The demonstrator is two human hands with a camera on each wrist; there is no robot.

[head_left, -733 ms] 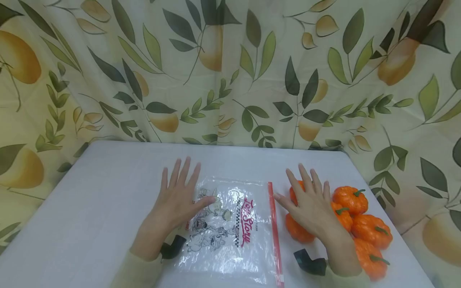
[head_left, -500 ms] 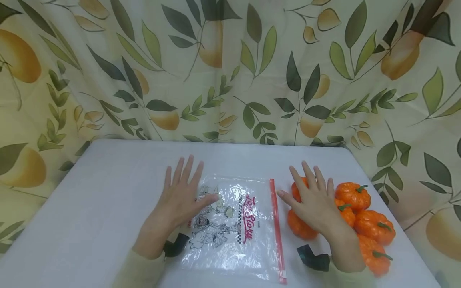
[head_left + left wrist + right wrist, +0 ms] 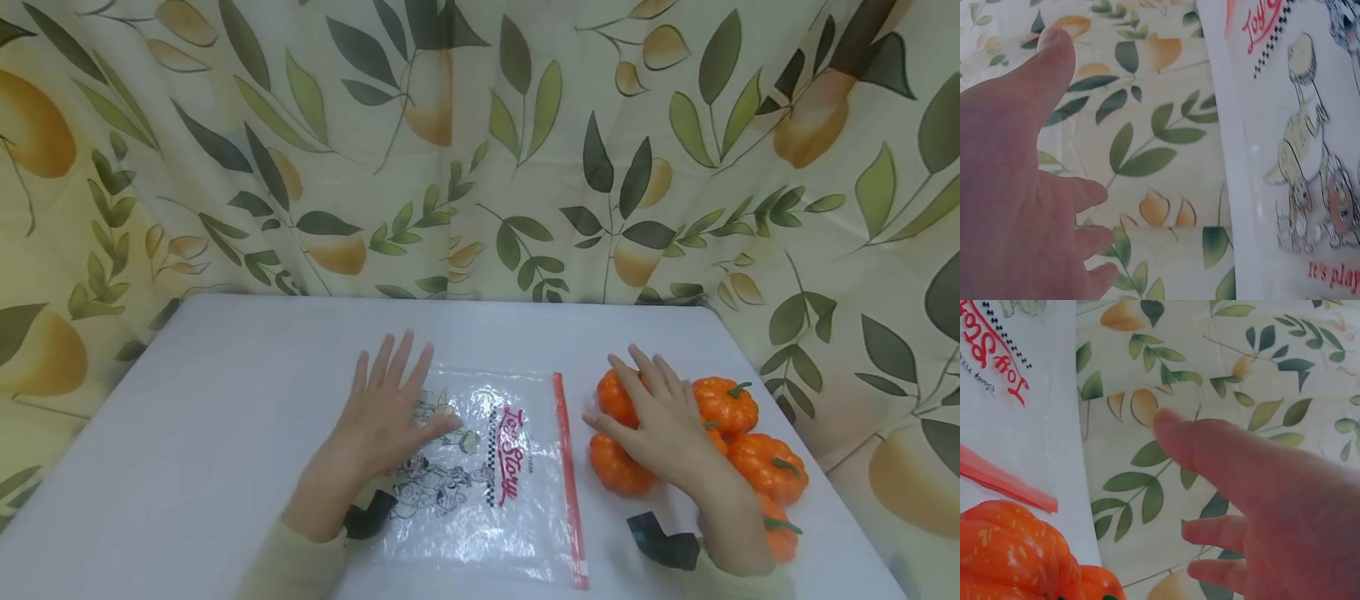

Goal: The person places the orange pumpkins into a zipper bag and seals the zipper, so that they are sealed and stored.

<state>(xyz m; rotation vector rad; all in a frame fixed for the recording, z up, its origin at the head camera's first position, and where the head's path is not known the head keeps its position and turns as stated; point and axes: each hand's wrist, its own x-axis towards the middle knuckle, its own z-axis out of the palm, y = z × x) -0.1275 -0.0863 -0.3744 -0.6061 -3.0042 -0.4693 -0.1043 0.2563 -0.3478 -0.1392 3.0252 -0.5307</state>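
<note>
While both hands lie spread flat, left hand [image 3: 378, 425] rests on bag [image 3: 480, 475] beneath its thumb, right hand [image 3: 660, 425] covers pumpkins [image 3: 750, 450] clustered under and beside it, on table [image 3: 225, 400].

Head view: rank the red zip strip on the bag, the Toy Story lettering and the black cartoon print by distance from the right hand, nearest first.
From the right hand:
1. Red zip strip, along the plastic bag's right edge, just left of the hand.
2. Toy Story lettering, further left, mid-bag.
3. Black cartoon print, farthest, on the bag's left part beside the left hand.
</note>
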